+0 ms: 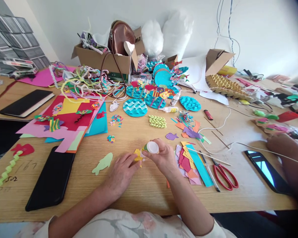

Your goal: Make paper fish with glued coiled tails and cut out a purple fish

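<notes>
My right hand (pixel 162 155) is closed around a small glue bottle (pixel 152 147), its round white base facing me and its tip tilted down to the left. The tip is over a small yellow paper piece (pixel 138 154), whose full outline is partly hidden. Beside the bottle, my left hand (pixel 124 168) presses its fingertips on that yellow piece. A light green paper fish (pixel 102 163) lies left of my left hand. Beyond the hands are a purple paper fish (pixel 172 136) and a bundle of twisted green strips (pixel 157 121).
Paper strips (pixel 186 165), a pen (pixel 210 172) and red-handled scissors (pixel 224 176) lie at the right. Another person's hand (pixel 279 142) is near a phone (pixel 265 170). A black phone (pixel 51 180) lies at left; blue wavy discs (pixel 135 107) and boxes (pixel 101 62) stand farther back.
</notes>
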Motion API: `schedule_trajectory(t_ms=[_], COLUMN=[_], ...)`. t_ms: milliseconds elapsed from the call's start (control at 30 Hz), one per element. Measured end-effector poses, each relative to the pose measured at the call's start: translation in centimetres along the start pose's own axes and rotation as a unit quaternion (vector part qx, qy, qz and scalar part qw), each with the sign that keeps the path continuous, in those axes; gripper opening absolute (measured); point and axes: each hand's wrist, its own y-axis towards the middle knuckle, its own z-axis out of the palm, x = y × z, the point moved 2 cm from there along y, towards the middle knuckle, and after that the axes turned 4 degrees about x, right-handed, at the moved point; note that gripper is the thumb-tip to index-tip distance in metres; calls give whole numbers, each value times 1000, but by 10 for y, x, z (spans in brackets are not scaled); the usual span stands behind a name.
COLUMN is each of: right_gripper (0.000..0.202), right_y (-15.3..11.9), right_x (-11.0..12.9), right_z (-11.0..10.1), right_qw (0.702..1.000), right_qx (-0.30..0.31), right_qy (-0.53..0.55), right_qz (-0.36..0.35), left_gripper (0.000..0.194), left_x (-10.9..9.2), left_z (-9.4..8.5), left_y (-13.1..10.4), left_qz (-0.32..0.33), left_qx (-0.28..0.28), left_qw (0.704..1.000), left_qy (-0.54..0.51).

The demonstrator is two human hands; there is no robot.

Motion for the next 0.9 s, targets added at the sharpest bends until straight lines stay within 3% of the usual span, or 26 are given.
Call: schedule_trajectory(t_ms=[267, 900], right_gripper=[24, 22], right_y=[-1, 0], right_x=[-2, 3], right_z=[3, -3], right_qw=[999, 998], right_qx=[-15, -16], right_qy=[-27, -4], right_qz=[-26, -57], left_gripper=[28, 29], left_x=[0, 0], left_z=[-2, 0], left_y=[2, 0], left_qz=[-4, 6], left_qx=[24, -16], left_qw=[1000, 1000], left_qy=[-13, -5])
